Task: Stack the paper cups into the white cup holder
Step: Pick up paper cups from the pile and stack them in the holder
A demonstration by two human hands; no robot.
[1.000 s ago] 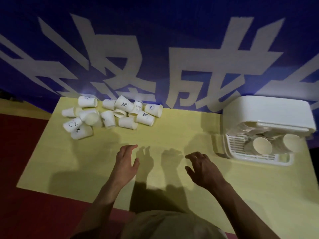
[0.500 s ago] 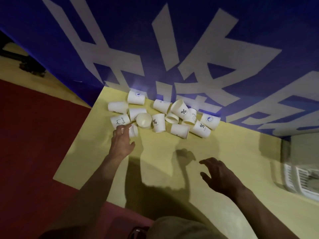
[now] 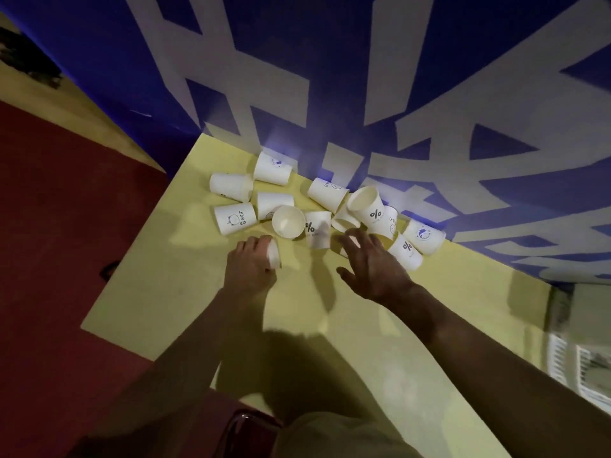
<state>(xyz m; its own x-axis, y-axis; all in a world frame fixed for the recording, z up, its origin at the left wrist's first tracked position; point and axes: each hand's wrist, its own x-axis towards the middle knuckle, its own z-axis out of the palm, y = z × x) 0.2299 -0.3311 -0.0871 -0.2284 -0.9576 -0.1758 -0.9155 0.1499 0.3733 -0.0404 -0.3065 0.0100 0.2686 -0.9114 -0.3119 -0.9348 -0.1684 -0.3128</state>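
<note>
A yellow table (image 3: pixel 363 375) is seen from above, from a camera worn on the head. Nearest the viewer, a pale garment (image 3: pixel 330 438) fills the bottom edge, and two bare forearms are stretched forward from it across the tabletop.

The left hand (image 3: pixel 249 264) is placed on the table just short of a scatter of cups. Its fingers are curled round a white paper cup (image 3: pixel 273 254), of which only a strip is visible on the hand's right side; the rest is hidden under the knuckles.

The right hand (image 3: pixel 372 264) is held beside it, a little farther right, palm down. Its fingers are spread apart and extended, and the fingertips (image 3: pixel 353 234) are seen reaching over the near edge of the cup pile. Whether a cup is actually touched cannot be told.

Beyond both hands, the heap of paper cups (image 3: pixel 327 209) is strewn on the far left part of the table, most lying on their sides. A cup printed with "Bear" (image 3: pixel 235 218) is found at the left, a cup marked with a percent sign (image 3: pixel 368 204) is tilted with its mouth up near the middle, and an open-mouthed cup (image 3: pixel 288 222) faces the viewer.

At the far right edge, only a slatted corner of the white cup holder (image 3: pixel 577 368) is visible, well apart from the pile.

Behind the table, a blue banner (image 3: pixel 330 61) with large pale characters is hung. A red floor (image 3: pixel 49 226) is seen to the left.
</note>
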